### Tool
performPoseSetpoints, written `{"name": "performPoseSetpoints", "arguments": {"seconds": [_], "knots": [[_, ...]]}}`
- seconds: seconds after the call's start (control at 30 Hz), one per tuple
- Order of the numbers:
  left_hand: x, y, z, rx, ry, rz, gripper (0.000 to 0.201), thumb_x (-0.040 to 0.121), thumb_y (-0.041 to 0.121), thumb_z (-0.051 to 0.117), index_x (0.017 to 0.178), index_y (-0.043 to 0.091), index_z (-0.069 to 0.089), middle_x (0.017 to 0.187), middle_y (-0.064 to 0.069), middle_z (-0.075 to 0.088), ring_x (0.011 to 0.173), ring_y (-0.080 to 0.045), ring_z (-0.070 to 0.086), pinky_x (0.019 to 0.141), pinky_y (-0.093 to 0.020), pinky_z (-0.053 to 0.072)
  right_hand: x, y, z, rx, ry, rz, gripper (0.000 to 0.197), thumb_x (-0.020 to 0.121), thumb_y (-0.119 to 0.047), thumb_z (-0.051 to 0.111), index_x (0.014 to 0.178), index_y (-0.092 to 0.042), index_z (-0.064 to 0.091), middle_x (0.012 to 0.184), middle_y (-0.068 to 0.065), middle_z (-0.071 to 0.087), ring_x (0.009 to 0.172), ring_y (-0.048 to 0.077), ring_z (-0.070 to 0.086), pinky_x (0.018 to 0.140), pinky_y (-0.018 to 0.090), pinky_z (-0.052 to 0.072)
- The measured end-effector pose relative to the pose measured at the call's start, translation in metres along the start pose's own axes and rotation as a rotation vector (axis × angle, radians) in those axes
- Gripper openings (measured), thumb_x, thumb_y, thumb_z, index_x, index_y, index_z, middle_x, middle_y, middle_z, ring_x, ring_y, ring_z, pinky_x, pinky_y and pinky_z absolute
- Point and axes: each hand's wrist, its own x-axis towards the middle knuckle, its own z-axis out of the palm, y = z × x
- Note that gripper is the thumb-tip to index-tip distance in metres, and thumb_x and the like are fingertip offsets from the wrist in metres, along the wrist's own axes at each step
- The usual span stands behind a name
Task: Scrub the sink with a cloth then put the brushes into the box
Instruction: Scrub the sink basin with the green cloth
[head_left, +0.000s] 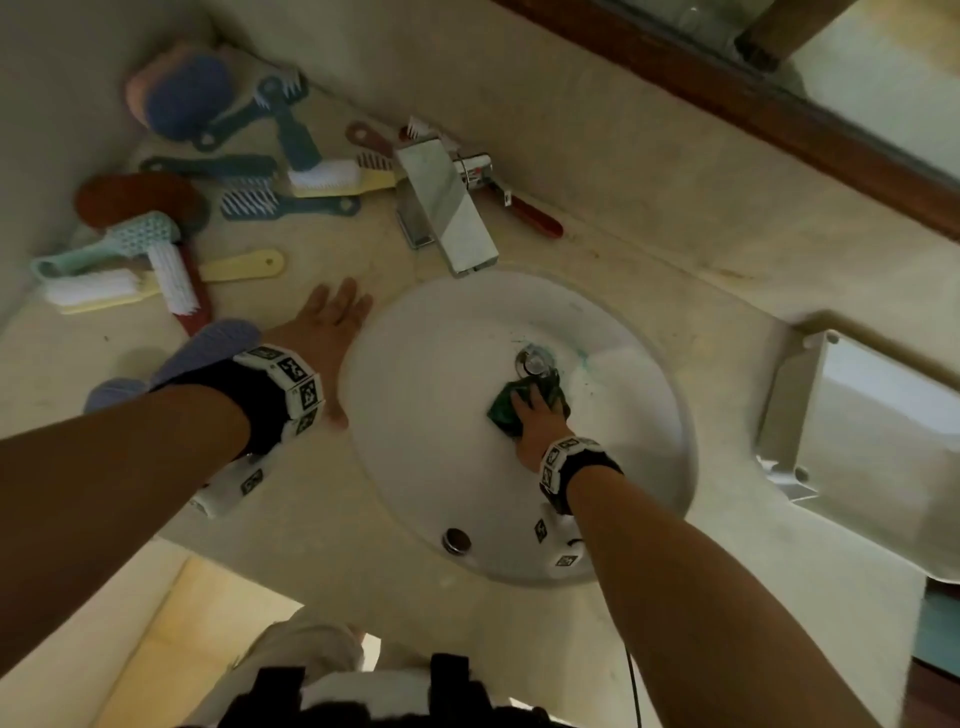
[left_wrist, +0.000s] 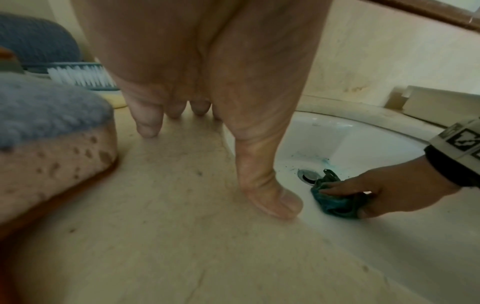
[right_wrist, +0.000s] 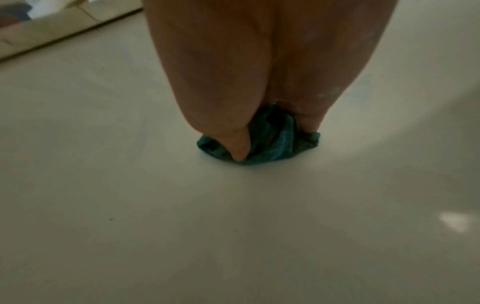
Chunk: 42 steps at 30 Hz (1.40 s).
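Scrubbing is judged to be under way and not yet finished. Cloth (head_left: 524, 410), dark green and bunched, is pressed against the bottom of the sink (head_left: 415, 332) just beside the drain (head_left: 531, 360) by the right hand (head_left: 537, 421), whose thumb and fingers are curled round the wad, as is seen most plainly in the left wrist view. Blue-green smears and dark specks (head_left: 584, 358) are seen around the drain and on the far wall of the basin, so that part is taken as uncleaned; the near half of the basin looks white, though whether it has been wiped cannot be told. The left hand (head_left: 324, 332) is laid flat on the counter (head_left: 597, 291) at the sink's left rim, its fingers straight and slightly spread, and nothing is held in it. The second part of the task appears untouched: the brushes (head_left: 218, 192) are scattered on the counter to the left of the tap (head_left: 447, 208), with one red-handled brush (head_left: 535, 213) lying behind it, and sponges (head_left: 208, 348) are set near the left wrist. A pale open container (head_left: 872, 431), taken to be the box, stands at the right end of the counter, well apart from the brushes, and nothing can be made out inside it.
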Motion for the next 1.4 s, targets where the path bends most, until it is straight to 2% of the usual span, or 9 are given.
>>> {"name": "performPoseSetpoints", "arguments": {"seconds": [0.17, 0.33, 0.5, 0.63, 0.73, 0.97, 1.17, 1.3, 1.4], "knots": [[-0.003, 0.003, -0.001, 0.025, -0.022, -0.014, 0.153, 0.052, 0.05, 0.089, 0.148, 0.02, -0.026, 0.155, -0.005, -0.032, 0.145, -0.032, -0.019, 0.118, -0.047, 0.005, -0.023, -0.016, 0.026, -0.038, -0.098, 0.024, 0.079, 0.096, -0.03, 0.049, 0.156, -0.022, -0.002, 0.163, 0.008, -0.011, 0.147, 0.044, 0.0, 0.12, 0.05, 0.014], [0.001, -0.002, -0.007, 0.036, 0.003, 0.012, 0.156, 0.049, 0.055, 0.089, 0.147, 0.021, -0.027, 0.155, -0.003, -0.031, 0.146, -0.032, -0.017, 0.119, -0.05, 0.011, -0.013, -0.025, 0.015, 0.008, -0.025, -0.013, 0.081, 0.094, -0.022, 0.048, 0.156, -0.022, -0.005, 0.162, 0.004, -0.018, 0.146, 0.045, -0.011, 0.119, 0.052, 0.01], [0.005, 0.002, -0.008, 0.057, -0.027, 0.005, 0.157, 0.048, 0.055, 0.089, 0.147, 0.019, -0.027, 0.155, -0.005, -0.031, 0.144, -0.035, -0.019, 0.119, -0.051, 0.006, 0.001, -0.026, -0.003, 0.003, -0.046, -0.008, 0.081, 0.096, -0.028, 0.048, 0.156, -0.02, -0.007, 0.162, 0.006, -0.017, 0.146, 0.045, -0.008, 0.12, 0.051, 0.009], [0.003, 0.001, -0.007, 0.03, -0.03, -0.016, 0.156, 0.049, 0.05, 0.09, 0.148, 0.019, -0.026, 0.155, -0.004, -0.031, 0.145, -0.034, -0.019, 0.118, -0.052, 0.009, -0.011, -0.011, 0.024, 0.09, -0.041, 0.161, 0.087, 0.094, -0.037, 0.05, 0.155, -0.017, -0.008, 0.162, 0.009, -0.016, 0.146, 0.044, -0.007, 0.12, 0.053, 0.011], [0.006, -0.002, -0.007, 0.042, -0.024, 0.001, 0.158, 0.047, 0.054, 0.089, 0.147, 0.019, -0.028, 0.155, -0.004, -0.031, 0.145, -0.034, -0.019, 0.119, -0.053, 0.011, -0.011, 0.002, 0.028, 0.175, 0.0, 0.279, 0.089, 0.095, -0.044, 0.049, 0.155, -0.016, -0.01, 0.162, 0.008, -0.017, 0.146, 0.045, -0.012, 0.119, 0.054, 0.012], [0.009, -0.004, -0.005, 0.052, -0.013, 0.017, 0.16, 0.044, 0.062, 0.087, 0.147, 0.019, -0.027, 0.155, -0.005, -0.03, 0.145, -0.034, -0.016, 0.12, -0.049, 0.006, 0.016, 0.017, -0.022, 0.138, 0.051, 0.23, 0.089, 0.093, -0.041, 0.05, 0.155, -0.019, -0.011, 0.162, 0.006, -0.018, 0.146, 0.043, -0.014, 0.12, 0.052, 0.003], [0.005, -0.003, -0.005, 0.058, -0.012, 0.02, 0.158, 0.046, 0.062, 0.086, 0.147, 0.019, -0.028, 0.155, -0.005, -0.03, 0.146, -0.034, -0.015, 0.118, -0.046, 0.004, -0.004, 0.025, 0.018, 0.196, 0.039, 0.342, 0.091, 0.091, -0.035, 0.053, 0.155, -0.018, -0.011, 0.161, 0.005, -0.019, 0.147, 0.041, -0.013, 0.12, 0.054, 0.006], [0.007, -0.003, -0.006, 0.054, -0.028, 0.017, 0.158, 0.047, 0.063, 0.085, 0.146, 0.019, -0.029, 0.155, -0.005, -0.031, 0.145, -0.033, -0.016, 0.118, -0.044, 0.002, 0.013, 0.035, 0.003, 0.126, 0.12, 0.245, 0.09, 0.091, -0.032, 0.05, 0.155, -0.016, -0.011, 0.161, 0.006, -0.019, 0.146, 0.042, -0.015, 0.12, 0.052, -0.001], [0.009, -0.004, -0.006, 0.058, -0.024, 0.01, 0.159, 0.045, 0.063, 0.086, 0.146, 0.018, -0.029, 0.155, -0.005, -0.031, 0.145, -0.034, -0.016, 0.118, -0.044, 0.002, 0.022, 0.037, -0.009, 0.073, 0.156, 0.16, 0.086, 0.092, -0.031, 0.046, 0.155, -0.014, -0.011, 0.162, 0.008, -0.018, 0.147, 0.039, -0.015, 0.121, 0.05, -0.001]]}}
